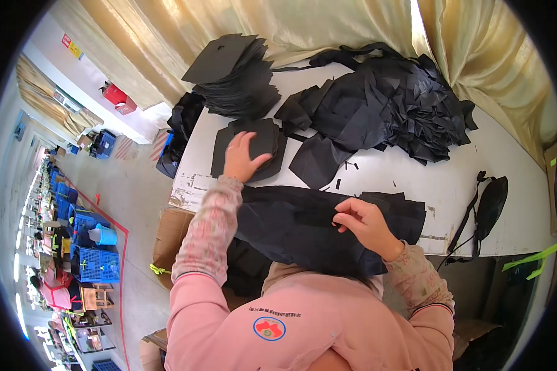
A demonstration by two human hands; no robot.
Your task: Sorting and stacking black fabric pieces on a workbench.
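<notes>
My left hand (242,159), thumb and fingers apart, rests at a low stack of black sheet panels (227,148) and holds nothing I can see. Over the black fabric pieces (278,213) lying across the near table edge and my lap, my right hand (366,224) is closed in a pinch. Whatever its fingertips hold, if anything, cannot be made out against the dark fabric. Behind the low stack rises a taller, uneven pile of black panels (220,60). To its right spreads a large loose heap of black fabric pieces (365,111).
The white table (377,173) carries small black scraps (338,183). A black strapped item (490,201) lies near its right edge. Cream curtains (353,25) hang behind. Cardboard (172,238) stands by the left edge. Blue crates (99,264) and a seated person (57,295) are across the aisle.
</notes>
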